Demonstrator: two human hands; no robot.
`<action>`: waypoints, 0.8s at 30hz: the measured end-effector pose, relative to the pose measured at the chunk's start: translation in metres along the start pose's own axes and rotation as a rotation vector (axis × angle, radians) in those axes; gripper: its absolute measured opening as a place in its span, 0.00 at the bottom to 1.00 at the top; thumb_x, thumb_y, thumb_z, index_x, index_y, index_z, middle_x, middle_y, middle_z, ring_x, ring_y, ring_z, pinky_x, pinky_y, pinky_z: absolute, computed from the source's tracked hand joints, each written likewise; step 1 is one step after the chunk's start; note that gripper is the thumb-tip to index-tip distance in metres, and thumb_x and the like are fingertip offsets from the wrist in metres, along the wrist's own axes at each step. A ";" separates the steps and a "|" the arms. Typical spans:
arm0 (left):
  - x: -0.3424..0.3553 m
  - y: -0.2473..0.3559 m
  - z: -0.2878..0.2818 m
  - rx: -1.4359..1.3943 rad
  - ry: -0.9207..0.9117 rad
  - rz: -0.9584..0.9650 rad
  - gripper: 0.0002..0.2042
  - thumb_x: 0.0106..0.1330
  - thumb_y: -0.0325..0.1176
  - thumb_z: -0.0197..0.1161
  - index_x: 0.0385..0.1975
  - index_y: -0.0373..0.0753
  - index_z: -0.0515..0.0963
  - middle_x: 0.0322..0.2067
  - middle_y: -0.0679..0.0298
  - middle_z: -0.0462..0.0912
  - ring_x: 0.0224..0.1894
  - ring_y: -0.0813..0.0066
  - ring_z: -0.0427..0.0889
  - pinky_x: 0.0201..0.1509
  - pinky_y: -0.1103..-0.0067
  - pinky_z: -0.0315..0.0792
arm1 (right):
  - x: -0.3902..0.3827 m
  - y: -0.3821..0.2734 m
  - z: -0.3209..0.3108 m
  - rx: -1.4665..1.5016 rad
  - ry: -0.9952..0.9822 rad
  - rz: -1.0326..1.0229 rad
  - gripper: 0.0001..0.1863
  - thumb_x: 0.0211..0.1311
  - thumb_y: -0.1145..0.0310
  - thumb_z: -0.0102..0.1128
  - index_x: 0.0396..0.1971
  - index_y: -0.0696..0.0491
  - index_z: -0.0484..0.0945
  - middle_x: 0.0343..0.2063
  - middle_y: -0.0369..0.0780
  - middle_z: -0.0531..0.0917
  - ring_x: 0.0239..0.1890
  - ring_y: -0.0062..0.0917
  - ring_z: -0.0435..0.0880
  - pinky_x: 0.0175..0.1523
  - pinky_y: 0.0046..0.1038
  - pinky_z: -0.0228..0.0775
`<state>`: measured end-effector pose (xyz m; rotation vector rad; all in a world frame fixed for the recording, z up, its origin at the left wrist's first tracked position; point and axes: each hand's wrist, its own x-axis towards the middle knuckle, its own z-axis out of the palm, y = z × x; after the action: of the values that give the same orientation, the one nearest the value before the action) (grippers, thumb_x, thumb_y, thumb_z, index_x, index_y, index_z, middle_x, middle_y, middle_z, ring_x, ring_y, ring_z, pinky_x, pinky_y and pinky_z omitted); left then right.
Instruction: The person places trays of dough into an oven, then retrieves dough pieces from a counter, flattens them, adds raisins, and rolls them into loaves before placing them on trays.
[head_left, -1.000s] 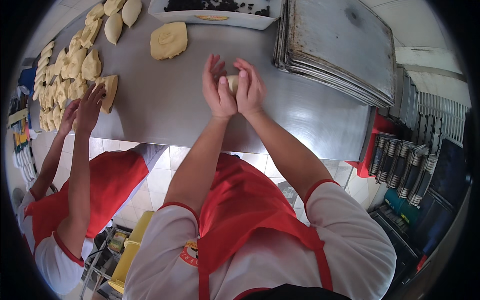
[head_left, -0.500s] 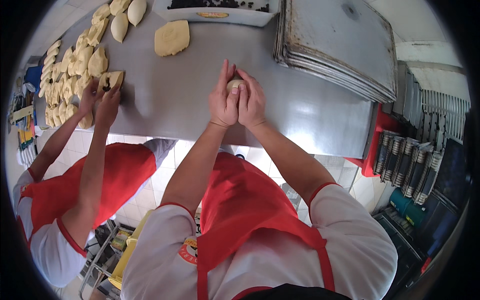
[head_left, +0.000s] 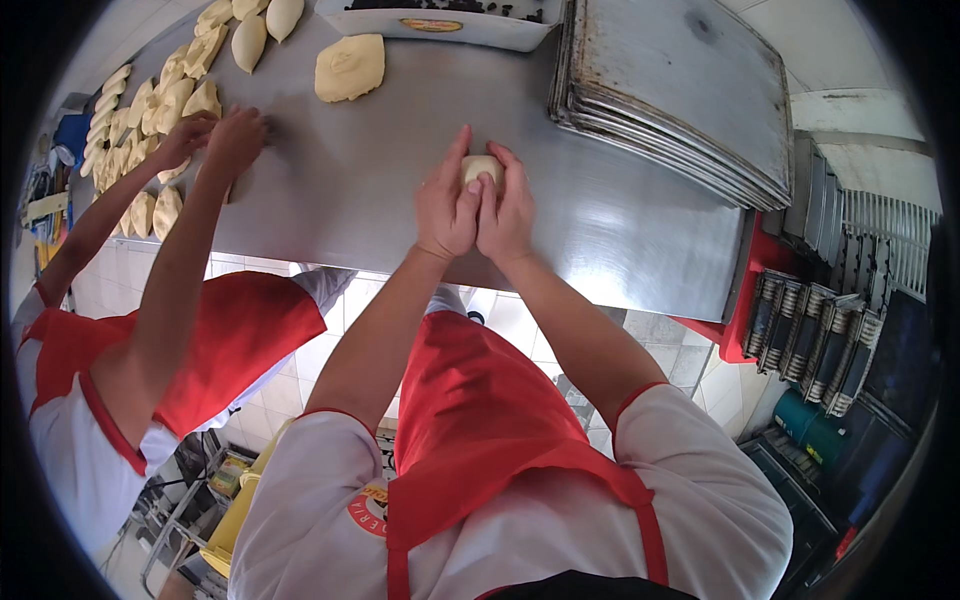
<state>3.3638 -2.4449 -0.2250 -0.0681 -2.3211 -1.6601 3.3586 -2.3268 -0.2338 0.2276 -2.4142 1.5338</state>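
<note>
Cupped between my two palms is a small pale ball of dough (head_left: 482,170), held above the steel table. My left hand (head_left: 447,208) wraps its left side, with the index finger stretched forward past it. On the other side my right hand (head_left: 507,203) curls round it, and both thumbs press together at its near edge. A flattened piece of dough (head_left: 350,68) lies on the table ahead and to the left of my hands.
A stack of baking trays (head_left: 680,90) stands at the right. A white tub (head_left: 480,28) with dark filling sits at the back. Several dough pieces (head_left: 170,105) cover the left end of the steel table (head_left: 340,180), where a co-worker's hands (head_left: 235,140) work.
My hands have turned slightly and opened a little at the top, so more of the dough ball shows. The co-worker's hands moved up and right, and the dough piece they held is now mostly hidden.
</note>
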 end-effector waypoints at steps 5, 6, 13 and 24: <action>0.025 -0.011 0.015 -0.045 0.114 0.028 0.35 0.71 0.41 0.54 0.78 0.36 0.62 0.66 0.46 0.79 0.63 0.48 0.82 0.64 0.64 0.76 | 0.030 0.012 0.009 0.004 -0.012 -0.012 0.25 0.78 0.56 0.53 0.65 0.56 0.75 0.58 0.52 0.82 0.59 0.50 0.82 0.64 0.44 0.72; 0.037 -0.018 0.018 -0.048 0.141 0.047 0.35 0.70 0.41 0.55 0.78 0.36 0.63 0.65 0.46 0.79 0.62 0.48 0.82 0.64 0.64 0.76 | 0.040 0.015 0.013 0.005 0.005 -0.012 0.24 0.78 0.55 0.53 0.64 0.56 0.75 0.57 0.51 0.83 0.59 0.50 0.82 0.63 0.44 0.72; 0.079 -0.030 0.020 -0.116 0.117 -0.019 0.34 0.71 0.41 0.55 0.76 0.34 0.63 0.64 0.45 0.79 0.63 0.50 0.80 0.64 0.64 0.76 | 0.086 0.000 0.020 -0.070 -0.016 0.133 0.22 0.76 0.55 0.55 0.58 0.56 0.80 0.53 0.50 0.86 0.54 0.49 0.85 0.61 0.42 0.75; 0.055 -0.022 0.025 -0.205 0.097 0.049 0.34 0.72 0.40 0.54 0.78 0.36 0.61 0.66 0.40 0.77 0.69 0.51 0.77 0.72 0.67 0.70 | 0.049 0.006 0.013 -0.040 0.074 0.070 0.22 0.76 0.55 0.54 0.62 0.52 0.77 0.53 0.51 0.86 0.53 0.49 0.86 0.58 0.44 0.78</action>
<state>3.3018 -2.4361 -0.2387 -0.0845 -2.0575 -1.8283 3.3091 -2.3351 -0.2289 0.0769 -2.4163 1.4938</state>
